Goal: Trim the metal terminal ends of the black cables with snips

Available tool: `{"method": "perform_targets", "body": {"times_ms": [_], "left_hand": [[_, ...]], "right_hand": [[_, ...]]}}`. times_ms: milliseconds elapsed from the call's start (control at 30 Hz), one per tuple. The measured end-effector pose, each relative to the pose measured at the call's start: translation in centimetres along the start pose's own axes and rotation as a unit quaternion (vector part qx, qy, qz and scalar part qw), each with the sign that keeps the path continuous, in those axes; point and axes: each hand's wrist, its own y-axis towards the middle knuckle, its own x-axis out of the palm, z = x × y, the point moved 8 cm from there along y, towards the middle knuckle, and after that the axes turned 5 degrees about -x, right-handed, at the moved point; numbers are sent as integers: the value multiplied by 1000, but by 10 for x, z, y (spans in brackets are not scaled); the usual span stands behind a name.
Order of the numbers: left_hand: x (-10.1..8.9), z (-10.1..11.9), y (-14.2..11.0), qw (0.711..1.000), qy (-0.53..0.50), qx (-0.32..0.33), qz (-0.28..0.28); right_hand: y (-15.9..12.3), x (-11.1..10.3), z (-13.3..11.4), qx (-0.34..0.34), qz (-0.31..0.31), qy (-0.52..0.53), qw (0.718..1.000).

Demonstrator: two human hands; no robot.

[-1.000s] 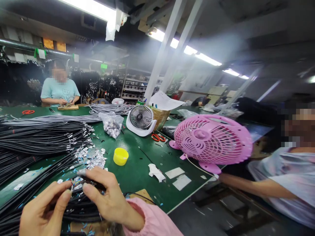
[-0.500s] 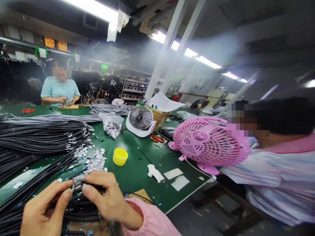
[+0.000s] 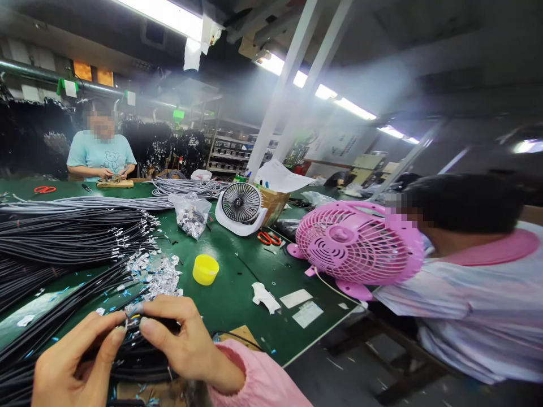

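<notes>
- Pinching with the left hand (image 3: pixel 78 356), thumb and forefinger together, clamped on thin multicoloured wires (image 3: pixel 134 316) at eight o'clock in the view.
- Curling the right hand (image 3: pixel 182 333) close beside those wires, towards four o'clock from them, thumb and forefinger bent inwards; contact partly hidden, so cannot tell whether clamped.
- Wearing a pale pink gathered fabric sleeve (image 3: pixel 254 376) on the right arm.
- At eleven o'clock from the wires, long bundles of black round cables (image 3: pixel 72 237) across a green-topped table (image 3: pixel 237 308).
- Between one and two o'clock from the wires, heaped silvery foil scraps (image 3: pixel 163 277).
- At one o'clock from the right hand, near it, a short yellow cylinder (image 3: pixel 206 277).
- At one o'clock from that cylinder, a white desk fan with a black round grille (image 3: pixel 241 202); at three, a large pink plastic fan (image 3: pixel 335 249).
- Between nine and ten in the view, a co-worker in a light teal T-shirt (image 3: pixel 102 155).
</notes>
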Motion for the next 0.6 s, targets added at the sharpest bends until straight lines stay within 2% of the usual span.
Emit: {"method": "perform_targets", "body": {"times_ms": [67,233,333,433,500,600], "left_hand": [[0,6,0,1000,11,9,14],[-1,23,-8,988,97,113,50],[1,13,-10,981,162,106,33],[3,11,-13,973,184,141,22],[2,14,-16,967,202,152,43],[0,22,-21,964,212,134,94]], "right_hand": [[0,0,1,7,4,8,1000],[1,0,2,50,12,27,998],[1,0,6,63,7,24,998],[-2,-3,10,51,16,10,998],[-6,-6,13,42,34,4,999],[-14,-8,14,36,45,1,998]]}}
